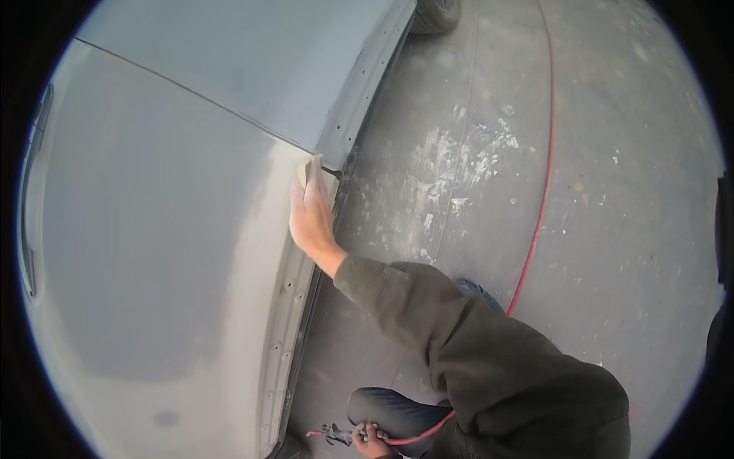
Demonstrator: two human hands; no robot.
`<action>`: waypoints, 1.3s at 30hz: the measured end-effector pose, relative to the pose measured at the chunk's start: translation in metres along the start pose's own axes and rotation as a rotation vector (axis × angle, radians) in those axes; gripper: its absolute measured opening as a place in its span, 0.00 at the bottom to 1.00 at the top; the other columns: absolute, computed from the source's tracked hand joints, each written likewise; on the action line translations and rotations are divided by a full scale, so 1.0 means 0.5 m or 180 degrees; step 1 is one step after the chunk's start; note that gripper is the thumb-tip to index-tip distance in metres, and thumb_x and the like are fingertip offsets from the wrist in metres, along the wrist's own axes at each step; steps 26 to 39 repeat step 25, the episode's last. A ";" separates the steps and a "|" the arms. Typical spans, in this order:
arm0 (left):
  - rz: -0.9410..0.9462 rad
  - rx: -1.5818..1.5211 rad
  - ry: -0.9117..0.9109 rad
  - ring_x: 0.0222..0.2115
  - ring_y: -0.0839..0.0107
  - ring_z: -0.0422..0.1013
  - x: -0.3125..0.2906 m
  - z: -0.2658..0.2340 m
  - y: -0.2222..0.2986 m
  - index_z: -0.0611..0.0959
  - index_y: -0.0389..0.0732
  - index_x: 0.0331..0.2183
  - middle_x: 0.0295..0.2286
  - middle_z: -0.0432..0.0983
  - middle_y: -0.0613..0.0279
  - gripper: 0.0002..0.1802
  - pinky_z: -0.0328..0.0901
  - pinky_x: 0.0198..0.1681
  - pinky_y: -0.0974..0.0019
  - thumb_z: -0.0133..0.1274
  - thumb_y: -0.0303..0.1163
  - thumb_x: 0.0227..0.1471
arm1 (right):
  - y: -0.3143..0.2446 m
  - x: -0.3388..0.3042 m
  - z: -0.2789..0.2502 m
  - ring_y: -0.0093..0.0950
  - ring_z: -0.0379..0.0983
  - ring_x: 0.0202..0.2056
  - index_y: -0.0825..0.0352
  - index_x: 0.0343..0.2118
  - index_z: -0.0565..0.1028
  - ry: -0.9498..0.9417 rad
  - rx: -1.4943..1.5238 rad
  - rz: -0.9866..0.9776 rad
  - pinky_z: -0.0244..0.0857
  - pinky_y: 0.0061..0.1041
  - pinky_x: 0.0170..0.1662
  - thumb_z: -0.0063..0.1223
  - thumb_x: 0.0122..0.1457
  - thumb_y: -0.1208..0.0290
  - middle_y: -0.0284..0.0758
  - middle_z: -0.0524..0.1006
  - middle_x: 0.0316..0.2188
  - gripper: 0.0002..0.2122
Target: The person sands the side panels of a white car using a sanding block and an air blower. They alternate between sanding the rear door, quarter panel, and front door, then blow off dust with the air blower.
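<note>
My right hand reaches out to the edge of the grey and white car door, near the gap between two panels. Its fingers are closed round a small yellowish sanding block, pressed against the panel's corner. Low in the view, by my bent knee, my left hand is wrapped around an air blow gun with a red hose attached. Part of the gun's handle is hidden by the fingers.
A second grey panel adjoins the door, and a sill strip with holes runs along its lower edge. A tyre shows at the top. The red air hose lies across the grey floor, which has white paint splashes.
</note>
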State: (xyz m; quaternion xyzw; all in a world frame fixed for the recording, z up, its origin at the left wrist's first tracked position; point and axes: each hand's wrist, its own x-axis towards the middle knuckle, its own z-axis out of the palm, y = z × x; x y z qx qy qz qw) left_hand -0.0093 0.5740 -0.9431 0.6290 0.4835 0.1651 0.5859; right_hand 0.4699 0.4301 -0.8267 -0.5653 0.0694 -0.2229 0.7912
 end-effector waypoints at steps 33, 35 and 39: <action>0.0134 -0.0344 -0.0102 0.14 0.75 0.69 0.012 -0.055 -0.044 0.73 0.44 0.42 0.26 0.78 0.55 0.11 0.62 0.14 0.72 0.52 0.22 0.57 | 0.062 0.006 -0.039 0.56 0.44 0.67 0.82 0.65 0.48 -0.0242 -0.0819 -0.1251 0.42 0.46 0.69 0.43 0.66 0.71 0.59 0.48 0.67 0.30; 0.0134 -0.0344 -0.0102 0.14 0.75 0.69 0.012 -0.055 -0.044 0.73 0.44 0.42 0.26 0.78 0.55 0.11 0.62 0.14 0.72 0.52 0.22 0.57 | 0.062 0.006 -0.039 0.56 0.44 0.67 0.82 0.65 0.48 -0.0242 -0.0819 -0.1251 0.42 0.46 0.69 0.43 0.66 0.71 0.59 0.48 0.67 0.30; 0.0134 -0.0344 -0.0102 0.14 0.75 0.69 0.012 -0.055 -0.044 0.73 0.44 0.42 0.26 0.78 0.55 0.11 0.62 0.14 0.72 0.52 0.22 0.57 | 0.062 0.006 -0.039 0.56 0.44 0.67 0.82 0.65 0.48 -0.0242 -0.0819 -0.1251 0.42 0.46 0.69 0.43 0.66 0.71 0.59 0.48 0.67 0.30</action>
